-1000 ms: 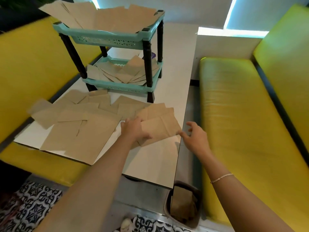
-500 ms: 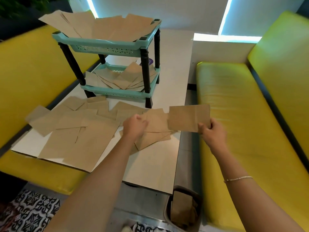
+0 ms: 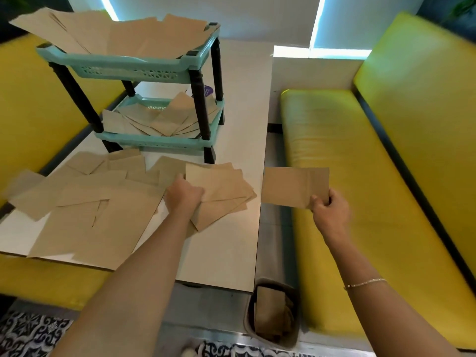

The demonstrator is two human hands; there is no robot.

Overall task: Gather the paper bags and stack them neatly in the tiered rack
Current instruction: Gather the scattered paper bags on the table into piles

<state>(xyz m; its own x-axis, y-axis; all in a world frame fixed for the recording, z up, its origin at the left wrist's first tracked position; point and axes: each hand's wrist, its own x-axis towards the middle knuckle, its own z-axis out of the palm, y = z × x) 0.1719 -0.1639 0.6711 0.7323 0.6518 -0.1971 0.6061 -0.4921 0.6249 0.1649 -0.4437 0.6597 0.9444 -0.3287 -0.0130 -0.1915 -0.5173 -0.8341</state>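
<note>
A teal tiered rack (image 3: 134,64) with black legs stands on the white table (image 3: 231,248); brown paper bags lie fanned on both its tiers. Several more flat brown bags (image 3: 85,202) are spread over the table's left half. My left hand (image 3: 184,195) grips a small fanned bunch of bags (image 3: 224,191) near the table's middle. My right hand (image 3: 328,211) pinches one single bag (image 3: 291,185) by its lower right corner, holding it in the air just past the table's right edge.
Yellow cushioned benches (image 3: 360,176) flank the table on both sides. A small bin (image 3: 273,310) with brown bags in it sits on the floor below the table's near right corner. A purple sticker (image 3: 208,90) shows behind the rack.
My right hand took one bag off the bunch and carried it right, off the table edge. My left hand closed on the remaining bunch and lifted its edge slightly.
</note>
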